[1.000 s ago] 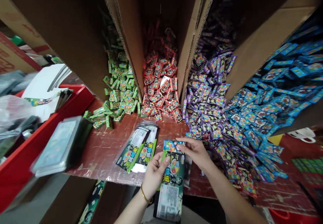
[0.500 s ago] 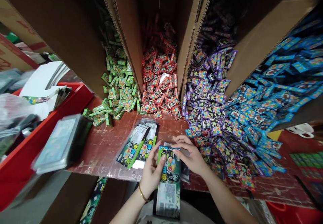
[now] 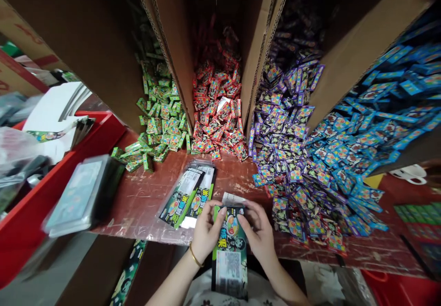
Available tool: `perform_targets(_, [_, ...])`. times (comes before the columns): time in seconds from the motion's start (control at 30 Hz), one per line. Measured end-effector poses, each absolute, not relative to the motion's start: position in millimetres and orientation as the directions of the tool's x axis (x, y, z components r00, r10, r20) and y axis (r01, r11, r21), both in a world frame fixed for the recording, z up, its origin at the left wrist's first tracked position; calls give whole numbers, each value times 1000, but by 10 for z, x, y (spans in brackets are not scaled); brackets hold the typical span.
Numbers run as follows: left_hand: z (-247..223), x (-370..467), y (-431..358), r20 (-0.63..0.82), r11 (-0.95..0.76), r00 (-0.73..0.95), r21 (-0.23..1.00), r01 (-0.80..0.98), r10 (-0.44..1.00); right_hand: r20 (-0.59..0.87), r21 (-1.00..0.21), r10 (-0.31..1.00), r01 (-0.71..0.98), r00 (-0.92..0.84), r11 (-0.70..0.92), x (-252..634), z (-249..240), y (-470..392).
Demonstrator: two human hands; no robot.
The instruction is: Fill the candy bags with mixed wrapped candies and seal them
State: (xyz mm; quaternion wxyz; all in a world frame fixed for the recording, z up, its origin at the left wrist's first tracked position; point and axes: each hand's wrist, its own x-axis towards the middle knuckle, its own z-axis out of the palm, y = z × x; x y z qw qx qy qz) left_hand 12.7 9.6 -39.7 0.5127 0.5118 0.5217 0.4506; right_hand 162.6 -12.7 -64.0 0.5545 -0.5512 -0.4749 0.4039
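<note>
A dark printed candy packet (image 3: pixel 231 255) with green and yellow lettering is held upright at the table's front edge. My left hand (image 3: pixel 208 227) grips its upper left side, thumb across the front. On the upper right side my right hand (image 3: pixel 257 225) is closed on the same packet, with its thumb on the front and its fingers behind. Just beyond the hands lies a small whitish printed piece (image 3: pixel 234 198), partly hidden. Left of my left hand, several similar flat packets (image 3: pixel 182 198) overlap on the red table (image 3: pixel 138 195).
Cardboard dividers (image 3: pixel 172 53) separate heaps of small green packets (image 3: pixel 167 129), red packets (image 3: pixel 215 127), purple packets (image 3: pixel 289 131) and blue packets (image 3: pixel 347 145). At left stand a stack of clear plastic sleeves (image 3: pixel 77 195) and a red bin (image 3: pixel 103 133). White-handled scissors (image 3: pixel 409 174) lie far right.
My right hand has moved from the packet's top edge down to its right side, thumb now on the front. The blue at the packet's top no longer shows.
</note>
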Motion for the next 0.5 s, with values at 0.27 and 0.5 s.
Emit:
perform_targets(0.27, [-312, 174, 83, 60, -60, 7, 996, 72, 998, 220, -969, 970, 135, 103, 205, 1545, -453, 3])
perform_targets(0.5, [-263, 90, 70, 47, -48, -23, 998, -51, 999, 185, -977, 982, 119, 48, 179, 1577, -255, 104])
